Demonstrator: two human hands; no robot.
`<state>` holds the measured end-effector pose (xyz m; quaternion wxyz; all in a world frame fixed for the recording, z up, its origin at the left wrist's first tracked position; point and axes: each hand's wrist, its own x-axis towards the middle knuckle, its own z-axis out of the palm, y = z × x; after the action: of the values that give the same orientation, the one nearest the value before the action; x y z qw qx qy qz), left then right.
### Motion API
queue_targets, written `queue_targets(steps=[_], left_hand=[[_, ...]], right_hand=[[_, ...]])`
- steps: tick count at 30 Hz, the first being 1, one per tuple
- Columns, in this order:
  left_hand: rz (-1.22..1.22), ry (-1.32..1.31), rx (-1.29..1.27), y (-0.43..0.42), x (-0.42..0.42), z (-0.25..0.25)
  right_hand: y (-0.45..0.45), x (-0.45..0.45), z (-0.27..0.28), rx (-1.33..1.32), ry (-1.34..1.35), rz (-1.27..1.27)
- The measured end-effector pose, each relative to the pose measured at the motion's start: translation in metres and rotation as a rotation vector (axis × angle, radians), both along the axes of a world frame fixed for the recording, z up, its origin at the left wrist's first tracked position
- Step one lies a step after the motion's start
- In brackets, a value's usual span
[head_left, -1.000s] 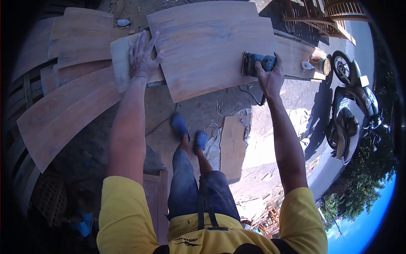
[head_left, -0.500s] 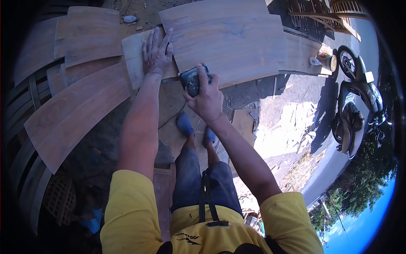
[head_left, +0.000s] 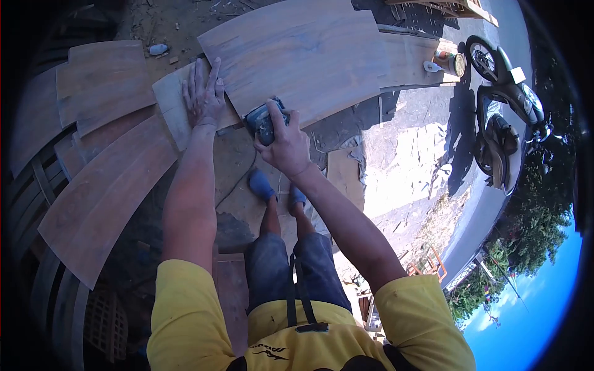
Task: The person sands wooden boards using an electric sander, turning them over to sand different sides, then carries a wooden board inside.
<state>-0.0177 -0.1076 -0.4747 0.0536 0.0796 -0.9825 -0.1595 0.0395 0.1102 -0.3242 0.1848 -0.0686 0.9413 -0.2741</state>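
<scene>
A large thin wooden panel (head_left: pixel 303 59) lies across a paler board (head_left: pixel 170 105) in front of me. My left hand (head_left: pixel 204 102) rests flat with fingers spread, on the pale board and against the panel's left edge. Wrapped round a dark, dusty power sander (head_left: pixel 262 123) is my right hand (head_left: pixel 288 143). The sander sits at the panel's near left corner; its underside is hidden. A thin cord (head_left: pixel 238 180) hangs below it toward the ground.
More wooden panels (head_left: pixel 111 191) lie on slats at the left. A can (head_left: pixel 456 64) and a small white bottle (head_left: pixel 431 66) stand on the board's right end. Beyond are a parked motorcycle (head_left: pixel 504 117) and wooden furniture (head_left: pixel 467 9). Another white bottle (head_left: pixel 158 49) lies on the ground.
The whole view has shifted and tilted, so the panel and both hands appear further left. The right hand still grips the sander near the same corner, and the left hand stays flat.
</scene>
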Motion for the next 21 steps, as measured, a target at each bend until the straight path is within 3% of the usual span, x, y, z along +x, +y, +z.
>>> queue_targets(steps=[8, 11, 15, 19, 21], left_hand=[[0.016, -0.005, 0.004, 0.002, -0.002, 0.001], [0.021, -0.011, 0.013, 0.004, 0.0, 0.004], [0.015, -0.016, 0.025, 0.003, 0.0, 0.007], [0.01, -0.019, 0.01, 0.002, -0.001, 0.004], [0.002, -0.017, -0.005, 0.001, -0.001, 0.001]], right_hand=[[0.155, -0.098, -0.034, 0.254, 0.344, -0.486], [0.152, -0.103, -0.031, 0.283, 0.391, -0.454], [0.07, -0.066, -0.015, 0.12, 0.183, -0.348], [0.011, -0.027, -0.005, -0.034, 0.054, 0.055], [0.016, -0.033, 0.0, -0.016, 0.043, 0.048]])
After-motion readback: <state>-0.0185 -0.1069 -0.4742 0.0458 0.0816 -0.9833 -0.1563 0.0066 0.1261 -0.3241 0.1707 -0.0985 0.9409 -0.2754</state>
